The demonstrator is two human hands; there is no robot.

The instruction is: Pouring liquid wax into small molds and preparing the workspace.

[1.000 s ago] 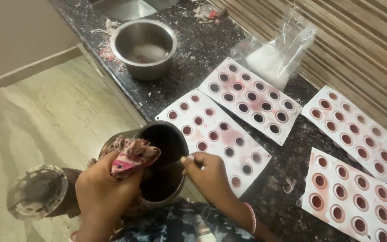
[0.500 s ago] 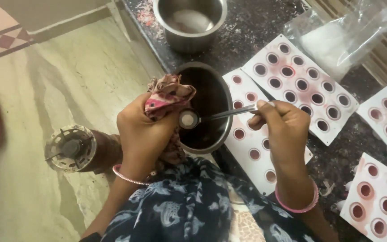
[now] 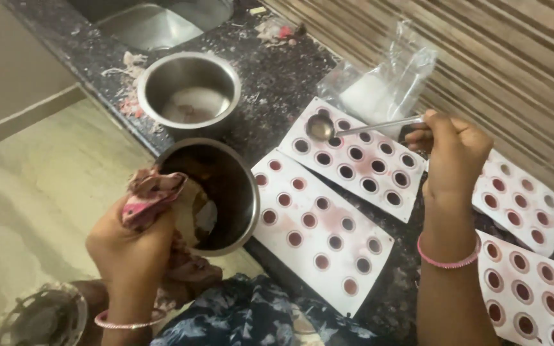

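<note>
The right hand (image 3: pixel 453 150) pinches a metal spoon (image 3: pixel 354 128), its bowl poised above a corner cavity of the far white mould tray (image 3: pixel 354 157); the left hand (image 3: pixel 133 240) grips the dark pot (image 3: pixel 216 192) through a pink cloth (image 3: pixel 152 195) at the desk (image 3: pixel 270 77) edge. A good pour likely means keeping the spoon level, centring it over one cavity and tipping slowly, with the pot held steady

The counter (image 3: pixel 270 70) is black stone flecked with grey. Four white moulds carry rows of round cups with dark red-brown fill; the nearest mould (image 3: pixel 322 230) is stained pink around its cups. The pot (image 3: pixel 216 192) at the counter's edge is dark inside with a silver rim, and the cloth (image 3: pixel 152 195) on that rim is pink with dark brown patches. The spoon (image 3: pixel 354 128) and smaller pot (image 3: pixel 190 90) are plain steel. Both wrists wear pink bangles. The wall (image 3: pixel 482 57) is striped brown and cream.
</note>
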